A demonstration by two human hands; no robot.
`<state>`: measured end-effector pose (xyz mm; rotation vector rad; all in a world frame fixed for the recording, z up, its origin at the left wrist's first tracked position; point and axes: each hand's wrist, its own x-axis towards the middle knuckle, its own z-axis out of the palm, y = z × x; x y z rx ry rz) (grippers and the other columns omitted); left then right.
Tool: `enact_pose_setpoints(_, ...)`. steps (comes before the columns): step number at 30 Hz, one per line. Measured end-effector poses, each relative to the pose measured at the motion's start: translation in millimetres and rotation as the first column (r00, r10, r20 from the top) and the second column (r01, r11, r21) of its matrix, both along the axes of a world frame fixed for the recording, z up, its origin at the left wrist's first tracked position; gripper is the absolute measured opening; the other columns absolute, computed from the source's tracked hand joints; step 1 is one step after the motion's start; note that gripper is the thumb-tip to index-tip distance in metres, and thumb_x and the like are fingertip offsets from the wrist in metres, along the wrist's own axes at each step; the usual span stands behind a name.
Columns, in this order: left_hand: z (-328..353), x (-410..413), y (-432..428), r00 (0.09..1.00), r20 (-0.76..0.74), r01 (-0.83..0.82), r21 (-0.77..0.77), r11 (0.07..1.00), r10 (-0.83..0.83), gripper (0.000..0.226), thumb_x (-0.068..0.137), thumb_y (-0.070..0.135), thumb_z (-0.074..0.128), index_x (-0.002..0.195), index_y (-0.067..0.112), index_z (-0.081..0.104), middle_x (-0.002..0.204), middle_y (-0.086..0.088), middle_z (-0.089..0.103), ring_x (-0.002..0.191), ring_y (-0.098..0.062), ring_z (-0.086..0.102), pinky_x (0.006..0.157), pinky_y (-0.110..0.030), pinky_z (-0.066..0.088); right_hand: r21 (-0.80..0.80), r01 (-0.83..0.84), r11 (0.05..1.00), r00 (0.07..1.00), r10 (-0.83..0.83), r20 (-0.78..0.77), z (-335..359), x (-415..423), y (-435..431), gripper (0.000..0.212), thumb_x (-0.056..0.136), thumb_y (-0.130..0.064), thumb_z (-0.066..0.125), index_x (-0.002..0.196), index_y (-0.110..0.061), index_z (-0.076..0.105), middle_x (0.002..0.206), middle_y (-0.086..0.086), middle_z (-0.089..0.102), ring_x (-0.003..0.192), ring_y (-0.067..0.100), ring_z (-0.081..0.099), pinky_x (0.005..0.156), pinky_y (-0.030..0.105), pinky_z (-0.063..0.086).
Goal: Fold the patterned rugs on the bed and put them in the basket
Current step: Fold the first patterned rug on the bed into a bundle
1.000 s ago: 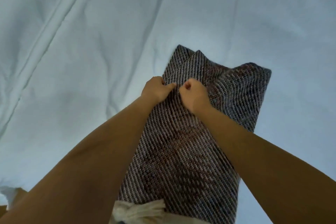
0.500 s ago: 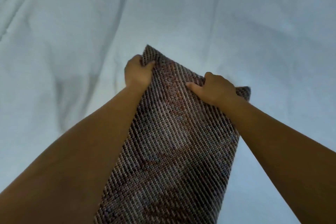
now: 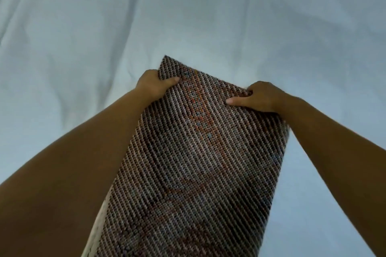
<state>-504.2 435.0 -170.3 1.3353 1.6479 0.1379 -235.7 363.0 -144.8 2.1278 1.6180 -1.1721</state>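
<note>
Now both hands hold the rug (image 3: 198, 162) at its far end, one at each corner, above the bed (image 3: 83, 27). The left hand (image 3: 153, 85) grips the far left corner: its thumb lies on top of the weave and points right, while its fingers are curled round the edge and hidden beneath. The right hand (image 3: 260, 98) grips the far right side in like manner, with the thumb stretched flat across the top and pointing left and the fingers bent over the far edge; the corner itself is hidden behind that hand and wrist. The rug runs from the hands back toward the person, between the two bare forearms, and passes out of view at the bottom. Its top is a ribbed weave of brown, grey and cream in slanted lines, with a band of orange down the middle. A pale strip of its edge or underside shows at the lower left, beside the left forearm. Whether the near part rests on the bed or hangs free cannot be told. The bed under it wears a pale, wrinkled sheet, with long creases at the upper left.
</note>
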Motion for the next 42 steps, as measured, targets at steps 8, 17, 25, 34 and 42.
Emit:
enact_pose_setpoints(8, -10, 16, -9, 0.967, -0.254, 0.032, 0.204, 0.978, 0.022, 0.042, 0.093, 0.041, 0.047, 0.116, 0.005, 0.046, 0.116, -0.016, 0.058, 0.104, -0.034, 0.054, 0.077, -0.035, 0.037, -0.271, -0.07, 0.96, 0.996, 0.051, -0.077, 11, 67, -1, 0.078, 0.032, -0.088, 0.059, 0.079, -0.026, 0.067, 0.083, -0.006, 0.068, 0.079, 0.012, 0.065, 0.07, 0.03, 0.053)
enact_pose_setpoints(17, -16, 22, -9, 0.932, -0.345, -0.001, 0.309, 0.951, 0.113, 0.051, 0.091, 0.05, 0.045, 0.111, 0.004, 0.041, 0.107, -0.017, 0.06, 0.097, -0.036, 0.057, 0.069, -0.037, 0.036, 0.358, 0.108, 0.927, 0.943, -0.21, 0.258, -27, 64, -36, 0.06, 0.068, -0.073, 0.055, 0.077, -0.014, 0.053, 0.075, 0.003, 0.057, 0.074, 0.024, 0.054, 0.061, 0.032, 0.04)
enact_pose_setpoints(25, -12, 29, 8, 0.952, -0.284, -0.046, 0.237, 0.971, 0.115, 0.081, 0.076, 0.071, 0.05, 0.122, 0.006, 0.038, 0.116, -0.014, 0.058, 0.104, -0.034, 0.056, 0.074, -0.036, 0.039, 0.383, 0.781, 0.494, 0.563, -0.822, -0.089, -44, 15, -72, 0.075, 0.075, -0.066, 0.056, 0.121, -0.009, 0.036, 0.121, 0.015, 0.055, 0.107, 0.034, 0.055, 0.084, 0.039, 0.044)
enact_pose_setpoints(34, -14, 33, 17, 0.948, -0.304, 0.007, 0.318, 0.948, 0.095, 0.079, 0.075, 0.069, 0.052, 0.126, 0.012, 0.032, 0.124, -0.012, 0.056, 0.107, -0.035, 0.056, 0.083, -0.04, 0.041, 0.403, 0.76, 0.51, 0.614, -0.767, -0.187, -48, 40, -63, 0.06, 0.076, -0.06, 0.06, 0.107, -0.011, 0.045, 0.096, 0.002, 0.054, 0.084, 0.019, 0.051, 0.076, 0.029, 0.041)
enact_pose_setpoints(42, 32, 24, 27, 0.964, 0.176, -0.166, -0.177, 0.97, 0.198, 0.052, 0.061, 0.036, 0.083, 0.098, 0.007, 0.063, 0.096, -0.006, 0.067, 0.081, -0.017, 0.066, 0.064, -0.026, 0.05, -0.256, 0.896, 0.363, 0.177, -0.82, -0.545, -13, 66, -62, 0.036, 0.077, -0.012, 0.072, 0.111, -0.007, 0.061, 0.105, 0.009, 0.067, 0.086, 0.017, 0.065, 0.069, 0.026, 0.052)
